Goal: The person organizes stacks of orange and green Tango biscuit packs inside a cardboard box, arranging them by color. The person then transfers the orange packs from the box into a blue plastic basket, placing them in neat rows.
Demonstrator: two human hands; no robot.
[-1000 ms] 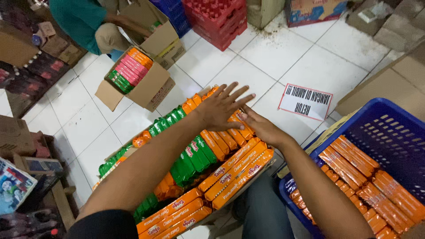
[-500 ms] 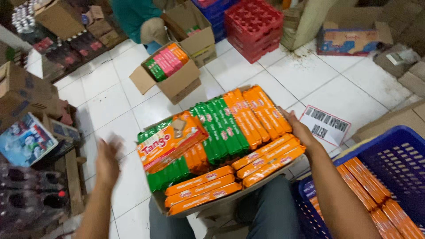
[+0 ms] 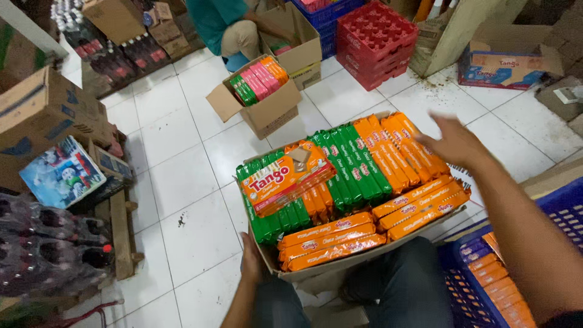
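Right now a big box sits on the person's lap, low in the middle of the frame. The left hand grips its near corner from below, fingers curled on the cardboard. Packs fill nearly the whole box, orange ones and green ones in rows. One wide orange pack lies loose on top at the left, not tucked in. So the packing looks almost done; that loose pack seems to be what is left. The right hand hovers open over the box's right end, fingers spread, holding nothing. A blue crate with more orange packs sits at the lower right. Farther off, a small box stands open on the white floor. Behind it, at the top, another person crouches.
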